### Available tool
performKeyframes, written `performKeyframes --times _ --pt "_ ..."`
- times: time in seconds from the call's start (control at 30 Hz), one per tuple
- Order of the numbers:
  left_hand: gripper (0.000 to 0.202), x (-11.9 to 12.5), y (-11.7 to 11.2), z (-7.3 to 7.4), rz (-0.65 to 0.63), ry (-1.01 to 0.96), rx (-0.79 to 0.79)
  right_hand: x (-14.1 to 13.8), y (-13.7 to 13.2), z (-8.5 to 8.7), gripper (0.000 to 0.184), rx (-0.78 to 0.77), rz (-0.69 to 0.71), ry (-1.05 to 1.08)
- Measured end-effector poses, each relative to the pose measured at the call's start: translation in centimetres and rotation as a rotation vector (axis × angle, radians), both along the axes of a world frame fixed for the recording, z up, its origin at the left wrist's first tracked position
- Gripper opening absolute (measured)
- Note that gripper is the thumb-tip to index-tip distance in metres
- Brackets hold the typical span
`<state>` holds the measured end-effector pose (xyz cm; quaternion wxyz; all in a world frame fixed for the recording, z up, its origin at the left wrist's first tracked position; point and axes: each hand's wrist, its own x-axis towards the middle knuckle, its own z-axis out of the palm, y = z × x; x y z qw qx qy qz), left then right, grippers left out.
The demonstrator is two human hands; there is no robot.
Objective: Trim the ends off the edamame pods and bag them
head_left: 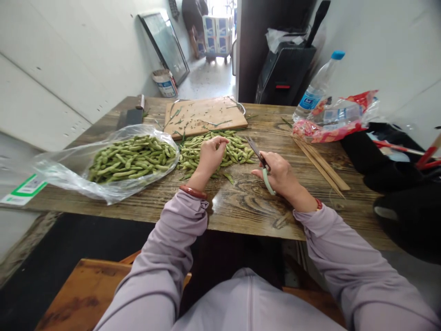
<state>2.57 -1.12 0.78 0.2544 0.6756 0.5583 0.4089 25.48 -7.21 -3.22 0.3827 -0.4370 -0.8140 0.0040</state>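
Note:
My right hand (280, 174) is wrapped round a pair of scissors (267, 182) with pale green handles. The dark blades point forward and left, over the right edge of a loose pile of green soybean pods (237, 149). Above that pile, my left hand (211, 158) is closed, thumb and fingertips together; whatever it may be pinching is too small to make out. A clear plastic bag (113, 195) lies on the left of the wooden table (241, 207), its mouth spread, with many more pods (134, 158) inside.
A wooden cutting board (203, 115) with green scraps lies behind the pile. To the right are wooden sticks (320, 165), a red plastic wrapper (337, 124) and a water bottle (315, 92). A person (195, 23) stands by a loaded cart (217, 34) at the doorway.

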Motion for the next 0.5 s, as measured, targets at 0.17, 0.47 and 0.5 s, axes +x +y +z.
performKeyframes --times 0.17,0.47,0.5 --pt "0.036 0.52 -0.43 -0.36 -0.019 0.705 0.022 -0.07 0.04 -0.15 0.060 -0.010 0.008 -0.011" --pt "0.028 0.56 -0.71 -0.17 -0.071 0.819 -0.008 -0.04 0.08 -0.17 0.060 -0.039 0.008 -0.016" --pt "0.025 0.44 -0.64 -0.24 -0.065 0.778 -0.002 -0.02 0.07 -0.16 0.059 -0.045 0.006 -0.015"
